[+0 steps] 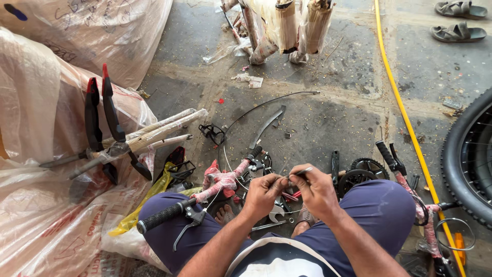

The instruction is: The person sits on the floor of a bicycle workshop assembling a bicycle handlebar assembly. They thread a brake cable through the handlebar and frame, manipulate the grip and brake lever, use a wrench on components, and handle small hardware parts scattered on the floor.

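- Grey concrete floor (328, 102), gritty and strewn with scraps, spreads around a seated person whose knees frame the work.
- Left hand (262, 194) is pinched shut on a thin brake cable (256, 106); right hand (315, 189) is closed on the cable's metal end piece (302, 171), held just above the left fingers — the two grips close together, seemingly to keep the springy wire steady.
- From the grip, that black cable arcs away up over the floor and curls back toward the hands.
- Just left of the grip, resting on the thigh, lies a handlebar grip (163, 216) of ribbed black rubber with a slim metal brake lever (187, 229) hanging under it.
- Beyond the hands sit pink-wrapped handlebars (221, 180) — padded in crinkled film — and right of the grip a toothed black sprocket (369, 165).
- Far right, a knobbly tyre (464, 154) and a yellow hose (402, 113).
- Far left, red-tipped black tools (100, 113) lean on plastic-wrapped bundles (41, 102).
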